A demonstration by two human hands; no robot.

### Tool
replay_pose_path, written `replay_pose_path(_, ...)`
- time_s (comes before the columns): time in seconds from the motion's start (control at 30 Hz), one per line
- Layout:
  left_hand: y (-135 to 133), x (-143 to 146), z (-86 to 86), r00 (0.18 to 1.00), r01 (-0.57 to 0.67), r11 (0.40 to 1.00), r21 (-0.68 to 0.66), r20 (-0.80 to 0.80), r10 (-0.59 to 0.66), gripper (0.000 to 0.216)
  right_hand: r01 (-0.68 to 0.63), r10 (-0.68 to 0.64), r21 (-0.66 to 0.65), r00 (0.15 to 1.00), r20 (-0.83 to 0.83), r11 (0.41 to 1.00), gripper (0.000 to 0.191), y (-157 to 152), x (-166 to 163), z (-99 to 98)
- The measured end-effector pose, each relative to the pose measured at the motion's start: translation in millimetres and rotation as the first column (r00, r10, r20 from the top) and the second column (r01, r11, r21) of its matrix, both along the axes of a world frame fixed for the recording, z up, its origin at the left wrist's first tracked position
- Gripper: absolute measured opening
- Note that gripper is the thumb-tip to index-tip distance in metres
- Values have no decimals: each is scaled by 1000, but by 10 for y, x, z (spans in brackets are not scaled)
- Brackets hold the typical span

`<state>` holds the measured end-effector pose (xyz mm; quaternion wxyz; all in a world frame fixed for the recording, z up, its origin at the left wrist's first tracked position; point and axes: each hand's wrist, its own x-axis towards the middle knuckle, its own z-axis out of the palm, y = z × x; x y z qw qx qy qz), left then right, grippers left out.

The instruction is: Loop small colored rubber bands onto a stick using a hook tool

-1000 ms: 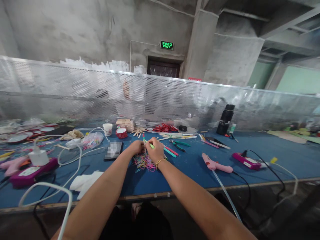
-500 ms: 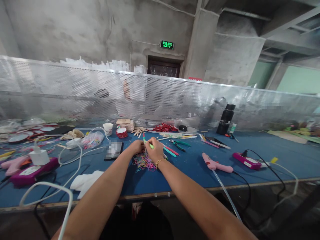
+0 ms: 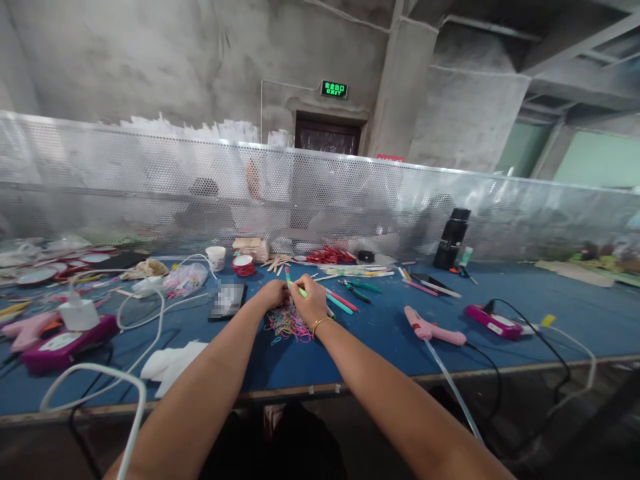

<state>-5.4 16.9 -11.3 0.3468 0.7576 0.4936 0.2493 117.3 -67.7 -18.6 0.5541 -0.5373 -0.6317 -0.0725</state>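
Observation:
My right hand (image 3: 310, 299) is closed around a light green marker (image 3: 302, 291), its rear end showing above the fingers. Close against it, my left hand (image 3: 275, 293) pinches a narrow stick (image 3: 288, 273) whose upper end is coloured red and green. The marker's tip and the stick's lower part are hidden by my fingers. Under and in front of both hands lies a heap of small multicoloured loops (image 3: 290, 325). Right beside my right hand are a turquoise marker (image 3: 340, 304) and a red marker (image 3: 345, 300).
Green-handled pliers (image 3: 357, 291) lie to the right, before a pink glue gun (image 3: 433, 330) and a purple power strip (image 3: 494, 323). A black phone-like slab (image 3: 228, 303), paper cup (image 3: 215, 258) and white cable (image 3: 160, 313) are leftward. Behind runs a perforated metal screen (image 3: 340, 200).

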Motion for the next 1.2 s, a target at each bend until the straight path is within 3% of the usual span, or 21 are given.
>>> replay_pose_path(1.0,-34,-6,46,998,3,1000,21,-55,-2,17,57,-57,13,998,-30,998,12,-43,7,42)
replay_pose_path(1.2,-99,22,107,999,-22,999,-36,-48,20,15,52,-52,12,998,-26,999,12,-49,15,51)
